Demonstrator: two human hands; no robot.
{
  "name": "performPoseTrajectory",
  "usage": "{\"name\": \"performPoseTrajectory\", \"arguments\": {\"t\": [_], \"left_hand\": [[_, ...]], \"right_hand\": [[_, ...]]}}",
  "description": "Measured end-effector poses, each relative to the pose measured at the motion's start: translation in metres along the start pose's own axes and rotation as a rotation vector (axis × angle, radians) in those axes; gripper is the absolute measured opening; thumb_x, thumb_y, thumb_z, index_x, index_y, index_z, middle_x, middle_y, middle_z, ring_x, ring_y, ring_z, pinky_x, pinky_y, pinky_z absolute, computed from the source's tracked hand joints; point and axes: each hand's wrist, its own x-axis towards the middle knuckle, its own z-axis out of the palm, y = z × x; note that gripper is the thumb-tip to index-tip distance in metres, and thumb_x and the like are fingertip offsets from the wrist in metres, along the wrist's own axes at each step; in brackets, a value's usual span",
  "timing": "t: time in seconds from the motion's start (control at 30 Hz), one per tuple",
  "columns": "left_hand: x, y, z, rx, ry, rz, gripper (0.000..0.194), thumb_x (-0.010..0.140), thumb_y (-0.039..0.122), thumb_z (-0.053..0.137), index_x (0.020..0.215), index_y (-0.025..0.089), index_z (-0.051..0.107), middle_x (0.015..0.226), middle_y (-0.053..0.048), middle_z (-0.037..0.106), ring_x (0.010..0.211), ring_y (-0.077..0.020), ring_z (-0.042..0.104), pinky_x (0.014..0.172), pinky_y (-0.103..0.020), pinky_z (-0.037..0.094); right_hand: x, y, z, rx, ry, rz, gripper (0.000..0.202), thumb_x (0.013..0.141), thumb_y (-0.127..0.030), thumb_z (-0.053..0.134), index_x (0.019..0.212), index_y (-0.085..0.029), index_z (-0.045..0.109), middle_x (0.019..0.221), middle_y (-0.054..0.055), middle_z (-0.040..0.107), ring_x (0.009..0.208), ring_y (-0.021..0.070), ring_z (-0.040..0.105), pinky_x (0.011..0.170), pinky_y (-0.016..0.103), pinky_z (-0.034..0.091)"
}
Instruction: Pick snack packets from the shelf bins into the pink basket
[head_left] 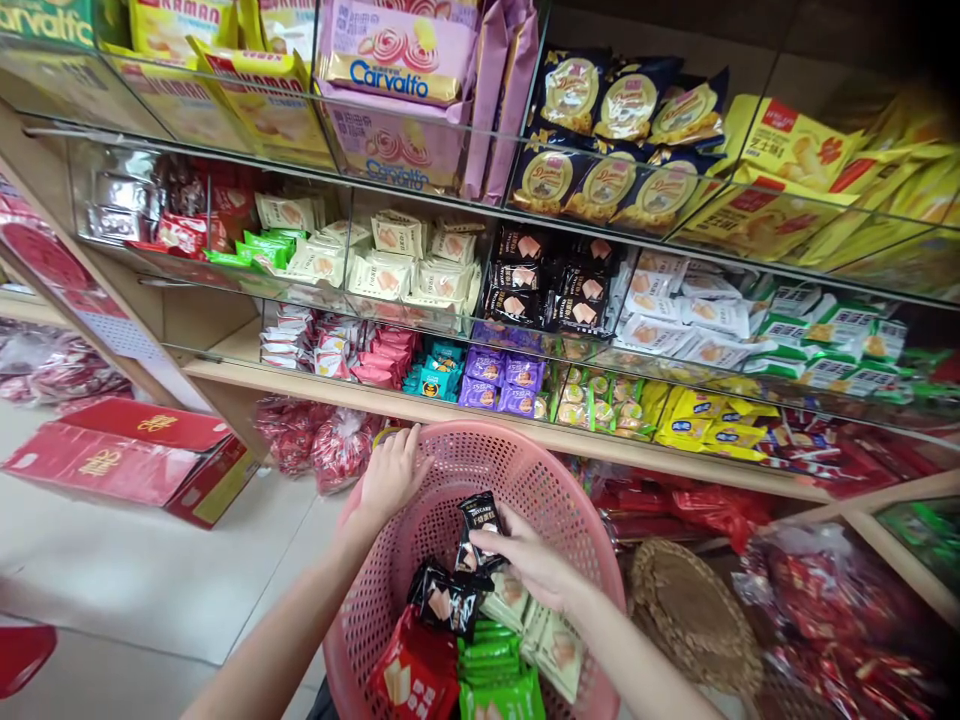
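A pink perforated basket stands below the shelves, holding red, green, cream and black snack packets. My right hand is inside it, closed on a black snack packet above the other packets. More black packets lie just below and left of that hand. My left hand rests over the basket's upper left rim with its fingers apart and holds no packet. Beneath my right hand are cream packets, with green packets and a red packet beside them.
Glass-fronted shelves hold black packets, purple packets and yellow packets. A red box lies on the floor at left. A woven brown basket and bagged red sweets stand at right.
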Motion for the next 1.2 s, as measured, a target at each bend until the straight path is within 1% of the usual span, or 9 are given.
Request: {"name": "performPoseTrajectory", "arguments": {"t": [0.3, 0.47, 0.53, 0.63, 0.73, 0.8, 0.9, 1.03, 1.2], "left_hand": [[0.001, 0.001, 0.001, -0.157, 0.068, 0.079, 0.047, 0.091, 0.041, 0.040, 0.131, 0.016, 0.042, 0.130, -0.014, 0.050, 0.120, -0.0274, 0.045, 0.099, -0.044, 0.037], [0.005, 0.010, -0.010, -0.390, 0.086, 0.100, 0.035, 0.091, 0.039, 0.042, 0.114, 0.015, 0.056, 0.130, -0.013, 0.051, 0.125, -0.0254, 0.042, 0.105, -0.045, 0.034], [0.005, 0.019, -0.023, -0.572, -0.013, 0.068, 0.036, 0.092, 0.041, 0.039, 0.111, 0.016, 0.058, 0.124, -0.011, 0.057, 0.118, -0.0222, 0.049, 0.102, -0.041, 0.038], [0.002, 0.033, -0.048, -0.853, -0.311, 0.005, 0.044, 0.094, 0.045, 0.030, 0.111, 0.018, 0.060, 0.114, -0.007, 0.065, 0.106, -0.0192, 0.059, 0.095, -0.036, 0.045], [-0.005, 0.044, -0.067, -1.028, -0.583, -0.006, 0.047, 0.093, 0.050, 0.031, 0.116, 0.021, 0.060, 0.122, -0.006, 0.062, 0.112, -0.0210, 0.057, 0.096, -0.036, 0.045], [-0.011, 0.050, -0.072, -1.135, -0.695, 0.020, 0.046, 0.089, 0.051, 0.042, 0.123, 0.023, 0.056, 0.127, -0.006, 0.059, 0.116, -0.0217, 0.054, 0.097, -0.036, 0.044], [-0.017, 0.056, -0.071, -1.171, -0.718, 0.056, 0.054, 0.079, 0.050, 0.058, 0.126, 0.022, 0.053, 0.125, -0.006, 0.060, 0.113, -0.0221, 0.055, 0.097, -0.037, 0.043], [-0.020, 0.057, -0.067, -1.136, -0.714, 0.036, 0.046, 0.074, 0.051, 0.062, 0.105, 0.017, 0.064, 0.100, -0.004, 0.068, 0.093, -0.0194, 0.059, 0.083, -0.031, 0.047], [-0.023, 0.046, -0.070, -1.295, -0.826, 0.003, 0.039, 0.075, 0.045, 0.064, 0.102, 0.018, 0.065, 0.094, -0.001, 0.067, 0.085, -0.0163, 0.058, 0.075, -0.026, 0.046]], "right_hand": [[0.001, 0.015, 0.006, 0.089, 0.066, 0.101, 0.039, 0.068, -0.040, 0.071, 0.098, -0.023, 0.054, 0.074, -0.003, 0.066, 0.067, 0.0149, 0.063, 0.067, 0.029, 0.047], [0.004, 0.024, 0.007, 0.196, 0.138, -0.001, 0.044, 0.060, -0.034, 0.078, 0.096, -0.023, 0.054, 0.085, -0.002, 0.069, 0.074, 0.0171, 0.065, 0.070, 0.031, 0.049], [0.005, 0.026, 0.006, 0.224, 0.166, -0.016, 0.042, 0.061, -0.034, 0.077, 0.095, -0.023, 0.055, 0.085, -0.001, 0.070, 0.074, 0.0174, 0.065, 0.069, 0.032, 0.049], [0.007, 0.025, 0.005, 0.256, 0.195, -0.046, 0.035, 0.063, -0.035, 0.076, 0.091, -0.020, 0.060, 0.083, 0.000, 0.070, 0.074, 0.0173, 0.065, 0.069, 0.031, 0.049], [0.008, 0.022, 0.006, 0.320, 0.211, -0.086, 0.035, 0.063, -0.038, 0.076, 0.090, -0.020, 0.063, 0.083, 0.001, 0.071, 0.077, 0.0178, 0.064, 0.070, 0.031, 0.050], [0.009, 0.021, 0.010, 0.360, 0.217, -0.104, 0.037, 0.063, -0.038, 0.076, 0.093, -0.020, 0.064, 0.083, 0.001, 0.071, 0.078, 0.0180, 0.064, 0.070, 0.031, 0.050], [0.009, 0.020, 0.018, 0.409, 0.215, -0.106, 0.036, 0.063, -0.038, 0.075, 0.092, -0.021, 0.064, 0.085, 0.002, 0.071, 0.078, 0.0180, 0.064, 0.069, 0.030, 0.051], [0.004, 0.018, 0.027, 0.414, 0.222, -0.074, 0.034, 0.064, -0.037, 0.074, 0.092, -0.020, 0.064, 0.091, 0.003, 0.070, 0.082, 0.0186, 0.064, 0.072, 0.031, 0.051], [-0.009, 0.012, 0.018, 0.219, 0.220, -0.023, 0.037, 0.067, -0.043, 0.071, 0.098, -0.025, 0.062, 0.101, 0.002, 0.067, 0.095, 0.0196, 0.061, 0.081, 0.033, 0.049]]}}
